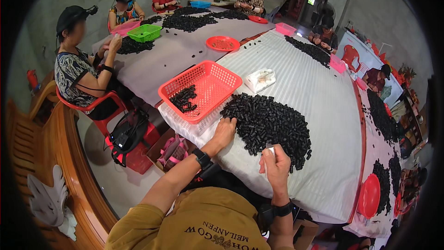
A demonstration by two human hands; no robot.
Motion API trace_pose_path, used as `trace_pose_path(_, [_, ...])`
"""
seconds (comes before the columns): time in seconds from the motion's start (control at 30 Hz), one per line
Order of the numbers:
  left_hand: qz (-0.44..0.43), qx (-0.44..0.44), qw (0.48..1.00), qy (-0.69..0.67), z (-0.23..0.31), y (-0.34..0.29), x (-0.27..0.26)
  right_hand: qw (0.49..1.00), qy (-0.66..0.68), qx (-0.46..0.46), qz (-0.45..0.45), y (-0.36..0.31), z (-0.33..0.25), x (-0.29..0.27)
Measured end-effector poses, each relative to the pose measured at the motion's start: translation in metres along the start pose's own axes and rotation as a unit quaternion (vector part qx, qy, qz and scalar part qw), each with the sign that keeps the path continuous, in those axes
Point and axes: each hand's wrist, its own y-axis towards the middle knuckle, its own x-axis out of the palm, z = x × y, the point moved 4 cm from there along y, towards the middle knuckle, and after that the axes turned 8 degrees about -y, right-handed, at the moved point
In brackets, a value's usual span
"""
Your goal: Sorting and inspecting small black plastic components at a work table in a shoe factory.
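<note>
A large pile of small black cylindrical pieces [273, 125] lies on the white-covered table in front of me. My left hand [224, 132] is at the pile's left edge, below the red basket, its fingers curled down together. Whatever is between its fingertips is hidden. At the pile's near edge, my right hand [276, 161] is closed and raised a little, pinching a small whitish piece [270, 148] whose kind I cannot make out. The red perforated plastic basket [217, 93] stands beyond my left hand with some black pieces in its left part.
A folded white tissue pack [260, 80] lies beyond the pile. A round red tray [223, 43] and a green basket [144, 33] stand farther off. Several people sit around the tables, one person [83, 60] at my left on a red chair. A red bowl [369, 196] is at the right.
</note>
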Motion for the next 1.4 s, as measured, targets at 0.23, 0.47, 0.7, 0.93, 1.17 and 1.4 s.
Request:
trace_pose_path(0.23, [-0.131,-0.306,0.703,-0.629,0.021,-0.029,-0.037,0.999,-0.005,-0.02,0.035,0.006,0.006,-0.005])
trace_pose_path(0.47, [-0.201,-0.264,0.451,-0.829,0.065,-0.05,-0.053,0.999,0.041,-0.015,-0.019,0.004,0.012,0.008])
trace_pose_path(0.7, [-0.208,-0.284,0.442,-0.825,0.08,-0.055,-0.051,0.998,0.038,0.02,-0.047,0.002,0.014,0.017])
trace_pose_path(0.93, [-0.217,-0.262,0.483,-0.807,0.084,-0.058,-0.051,0.999,0.024,0.03,-0.033,0.0,0.014,0.019])
trace_pose_path(1.17, [-0.249,-0.273,0.449,-0.814,0.09,-0.062,-0.05,0.998,0.061,0.033,-0.009,0.001,0.013,0.013])
trace_pose_path(1.4, [-0.245,-0.251,0.428,-0.833,0.092,-0.062,-0.053,0.993,0.065,0.021,-0.095,0.001,0.016,0.014])
